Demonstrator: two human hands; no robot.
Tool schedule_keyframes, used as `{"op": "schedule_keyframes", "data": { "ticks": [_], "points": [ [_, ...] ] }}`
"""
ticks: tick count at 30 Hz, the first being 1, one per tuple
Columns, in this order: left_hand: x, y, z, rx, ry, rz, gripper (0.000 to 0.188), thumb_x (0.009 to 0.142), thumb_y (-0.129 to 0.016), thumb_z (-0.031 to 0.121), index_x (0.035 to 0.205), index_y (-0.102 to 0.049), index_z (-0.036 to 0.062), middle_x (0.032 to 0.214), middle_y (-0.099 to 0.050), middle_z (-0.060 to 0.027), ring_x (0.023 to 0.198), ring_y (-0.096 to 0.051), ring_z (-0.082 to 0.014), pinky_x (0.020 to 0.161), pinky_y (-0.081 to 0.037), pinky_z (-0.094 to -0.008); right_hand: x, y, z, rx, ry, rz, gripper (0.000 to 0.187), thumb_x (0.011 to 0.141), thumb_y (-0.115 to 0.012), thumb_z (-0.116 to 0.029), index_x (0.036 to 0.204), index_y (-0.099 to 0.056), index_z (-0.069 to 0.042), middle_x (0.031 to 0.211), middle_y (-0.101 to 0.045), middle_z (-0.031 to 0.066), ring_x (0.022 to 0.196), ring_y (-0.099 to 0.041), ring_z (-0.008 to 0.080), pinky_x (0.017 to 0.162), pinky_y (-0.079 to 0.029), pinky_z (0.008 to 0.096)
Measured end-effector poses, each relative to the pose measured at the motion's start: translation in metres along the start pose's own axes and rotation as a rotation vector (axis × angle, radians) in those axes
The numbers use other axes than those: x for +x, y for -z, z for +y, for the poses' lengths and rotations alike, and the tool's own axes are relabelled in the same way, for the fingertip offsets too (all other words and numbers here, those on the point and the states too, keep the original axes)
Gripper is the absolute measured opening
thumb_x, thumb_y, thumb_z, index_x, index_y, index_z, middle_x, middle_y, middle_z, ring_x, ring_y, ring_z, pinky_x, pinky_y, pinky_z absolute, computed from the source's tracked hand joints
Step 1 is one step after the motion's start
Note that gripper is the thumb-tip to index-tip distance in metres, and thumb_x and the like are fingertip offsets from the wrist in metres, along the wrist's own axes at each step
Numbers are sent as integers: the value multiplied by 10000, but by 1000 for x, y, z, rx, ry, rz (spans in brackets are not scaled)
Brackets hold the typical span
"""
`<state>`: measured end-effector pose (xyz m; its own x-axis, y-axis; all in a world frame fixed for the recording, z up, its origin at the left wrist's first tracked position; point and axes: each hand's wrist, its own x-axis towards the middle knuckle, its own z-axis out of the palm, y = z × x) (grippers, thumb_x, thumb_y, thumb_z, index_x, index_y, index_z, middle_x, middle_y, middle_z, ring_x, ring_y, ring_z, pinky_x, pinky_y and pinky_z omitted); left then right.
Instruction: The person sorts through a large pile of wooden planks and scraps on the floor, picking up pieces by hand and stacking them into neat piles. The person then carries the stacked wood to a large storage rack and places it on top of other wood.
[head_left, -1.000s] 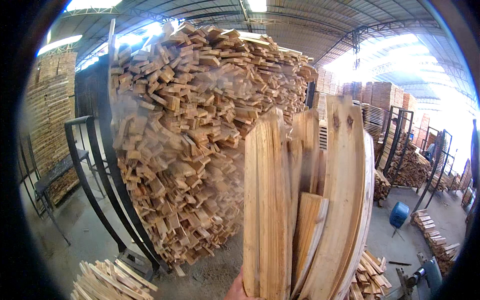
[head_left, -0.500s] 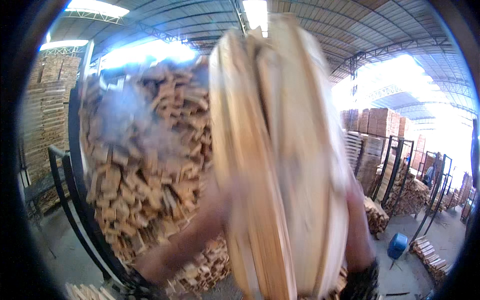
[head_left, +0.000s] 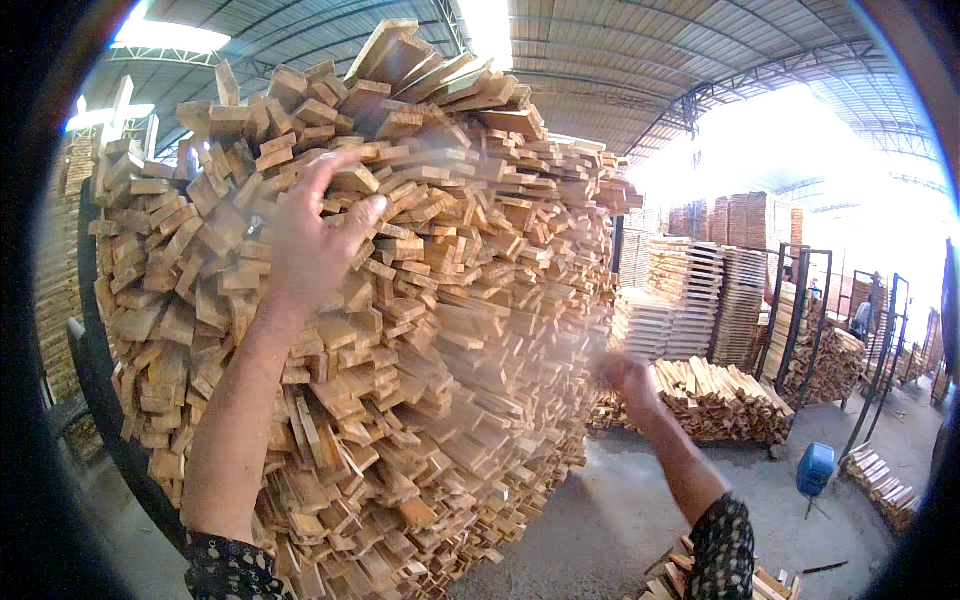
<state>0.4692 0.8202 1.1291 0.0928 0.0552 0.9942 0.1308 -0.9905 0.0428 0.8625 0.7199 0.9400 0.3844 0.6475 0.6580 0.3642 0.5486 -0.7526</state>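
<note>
A tall stack of rough wooden boards (head_left: 390, 400) fills the middle and left, its sawn ends jutting out unevenly. My left hand (head_left: 315, 240) is raised in front of the stack's upper part, thumb and fingers apart, holding nothing. Whether its fingertips touch the board ends behind them I cannot tell. Lower down, at the stack's right side, is my right hand (head_left: 624, 374), its fingers smeared by motion. Several boards (head_left: 440, 75) lie slanted on top, poking up above the others.
Black metal posts (head_left: 115, 400) stand along the stack's left side. Low on the right is a heap of boards (head_left: 715, 400), with neat tall stacks behind it. A blue container (head_left: 816, 468) stands on the concrete floor (head_left: 600, 510). More loose boards (head_left: 675, 575) lie near my right sleeve.
The bundle of boards held up between both my hands has left them. My left hand has risen and opened; the right has swung away to the side. The view has shifted toward the stack.
</note>
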Motion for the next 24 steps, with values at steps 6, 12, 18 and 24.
{"op": "schedule_keyframes", "data": {
  "ticks": [6,12,18,24],
  "points": [
    [20,-26,-19,305,-379,58,381,675,-598,188,1018,-507,51,1126,-450,-153,1072,-424,-296,904,-340,-384,-77,-39,75,221,-326,101,189,830,-498,-145,956,-566,-21,772,-586,42,658,-543,121,578,-452,260],
    [21,-61,-3,529,-489,-47,438,611,-624,166,1017,-503,59,1148,-402,-168,1089,-375,-352,913,-311,-432,-59,-64,49,34,-173,-51,225,829,-485,-85,1029,-525,11,919,-585,85,826,-553,149,713,-443,248],
    [46,-77,-25,864,-488,29,445,664,-623,254,1075,-516,122,1210,-352,-142,1151,-315,-324,903,-308,-460,46,-72,-34,-336,470,-85,484,778,-520,-82,1226,-349,-15,1134,-476,149,1039,-466,248,867,-368,324],
    [97,-57,-37,979,-651,140,539,656,-608,201,1163,-439,128,1207,-356,-135,1106,-352,-326,896,-323,-429,173,-113,-112,-526,972,268,546,783,-489,-286,1274,-299,-138,1261,-242,214,1130,-302,380,897,-294,456]
  ]
}}
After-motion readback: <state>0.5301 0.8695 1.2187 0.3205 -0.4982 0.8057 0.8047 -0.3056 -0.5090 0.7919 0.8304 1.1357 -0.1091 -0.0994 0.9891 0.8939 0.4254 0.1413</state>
